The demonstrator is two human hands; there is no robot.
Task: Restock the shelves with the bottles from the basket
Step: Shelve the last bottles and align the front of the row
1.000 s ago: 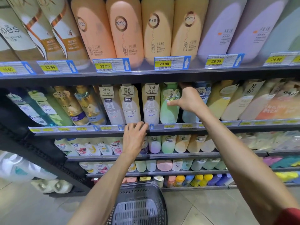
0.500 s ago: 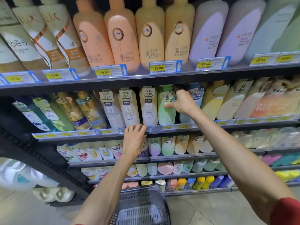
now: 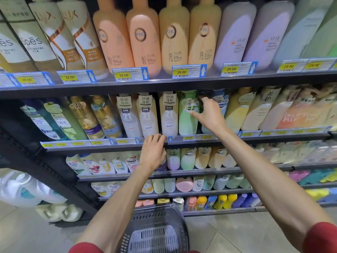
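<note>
- The dark metal shelving unit (image 3: 182, 83) fills the view. Its shelves are stacked one above another and each is packed edge to edge with bottles facing out, so labels read from the aisle.
- Tall peach and orange plastic bottles (image 3: 142, 37) stand along the front edge of the upper shelf. That level looks fully stocked.
- The dark grey slotted plastic basket (image 3: 164, 212) sits low, just in front of the person and below the bottom shelf, within reach of both arms. Its slotted floor shows, and I see no bottle in the part in view, so the restocking is probably near its end.
- The right hand (image 3: 209, 115) reaches into the second shelf from the top. Its thumb lies across the label of the pale green plastic bottle (image 3: 187, 123), and its bent fingers go toward the blue-and-white bottle (image 3: 221, 103) just beside it. I cannot tell whether it grasps either bottle or only steadies them. It seems to be squaring the green one into its slot.
- The left hand (image 3: 153, 152) holds nothing. Its fingertips rest on the front edge of that same shelf, below the white "21" bottles (image 3: 147, 115), likely as a brace while the other arm stretches.
- The green bottle stands upright at the shelf's front edge, touching the right-most white "21" bottle.
- Yellow-and-blue price tags (image 3: 188, 71) clip along each shelf's front edge, marking which product belongs above.
</note>
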